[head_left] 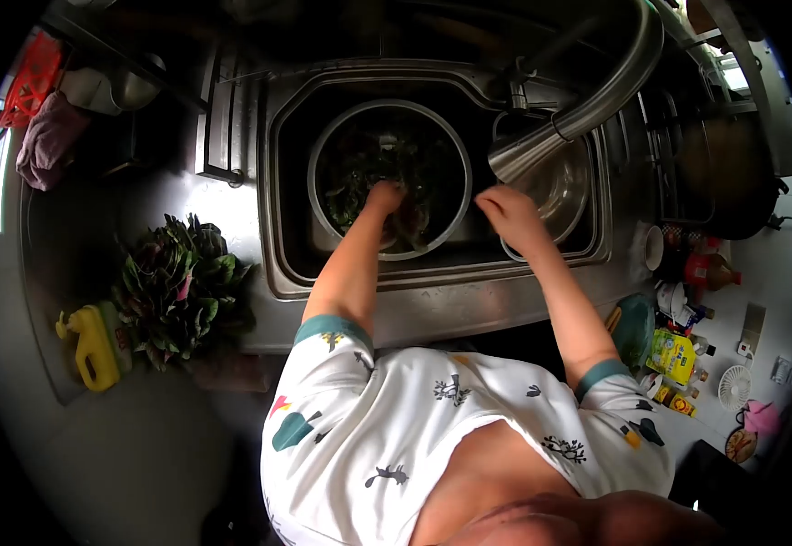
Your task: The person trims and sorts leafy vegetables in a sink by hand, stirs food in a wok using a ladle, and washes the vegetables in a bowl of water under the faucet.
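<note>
A large round metal basin (466, 177) sits in the left part of the sink, with dark leafy greens (418, 218) in it. My left hand (385, 196) is down among these leaves, its fingers curled and closed on some of them; the fingertips are partly hidden. Between this basin and a clear bowl (564, 196) in the right part of the sink is my right hand (514, 221), raised, fingers bent and pinched together. Whatever they hold, if anything, is too small to make out. The metal faucet (541, 150) hangs just above the right hand.
A big bunch of dark leafy greens (186, 291) lies on the counter left of the sink (273, 264), beside a yellow jug (95, 346). A metal rack (205, 136) stands behind. Packets, bottles and a small white fan (735, 388) crowd the right side.
</note>
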Demonstrator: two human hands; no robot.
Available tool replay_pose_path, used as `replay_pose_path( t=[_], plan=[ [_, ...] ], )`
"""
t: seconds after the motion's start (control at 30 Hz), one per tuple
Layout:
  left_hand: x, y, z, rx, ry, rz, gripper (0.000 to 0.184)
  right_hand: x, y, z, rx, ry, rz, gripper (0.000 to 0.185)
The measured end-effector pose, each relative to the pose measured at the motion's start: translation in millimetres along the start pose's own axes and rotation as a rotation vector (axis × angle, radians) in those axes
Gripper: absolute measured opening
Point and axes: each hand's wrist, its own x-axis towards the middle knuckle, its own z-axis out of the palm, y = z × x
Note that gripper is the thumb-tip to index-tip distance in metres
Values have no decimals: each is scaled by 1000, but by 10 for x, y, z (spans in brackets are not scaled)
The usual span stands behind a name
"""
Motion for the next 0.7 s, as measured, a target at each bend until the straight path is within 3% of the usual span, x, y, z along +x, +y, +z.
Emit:
replay_pose_path(
  t=[0.07, 0.1, 0.13, 0.23, 0.33, 0.43, 0.5, 0.53, 0.57, 0.6, 0.63, 0.7],
  plan=[
    [-232, 382, -265, -135, 251, 11, 27, 452, 45, 551, 270, -173, 72, 18],
    [-319, 497, -329, -201, 379, 14, 26, 732, 147, 893, 423, -130, 259, 20],
    [-365, 531, -345, -287, 277, -41, 22, 947, 228, 1174, 574, -88, 442, 22],
    [-360, 254, -181, -407, 49, -162, 24, 1143, 326, 1675, 878, -259, 512, 26],
    [-494, 33, -80, -87, -51, -173, 25, 1034, 683, 2177, 447, -480, 456, 19],
    [-370, -162, 99, -19, 7, -311, 23, 880, 1045, 2356, -26, -132, 453, 22],
    [-348, -9, 100, 37, 11, -489, 25, 793, 998, 2360, -312, -404, 365, 27],
    [-368, 48, 68, 134, -57, -421, 25, 733, 947, 2360, -455, -538, 314, 30],
    [-399, 93, 43, 231, -122, -352, 25, 581, 884, 2410, -959, -551, -203, 35],
    [-414, 127, 48, 322, -183, -284, 26, 645, 1114, 2438, -870, -612, -397, 32],
    [-367, -75, 138, 135, -185, -255, 35, 749, 1510, 2508, -768, -671, -591, 30],
    [-362, -187, -130, 28, -266, -189, 33, 872, 1499, 2407, -477, -652, -234, 31]
  ],
)
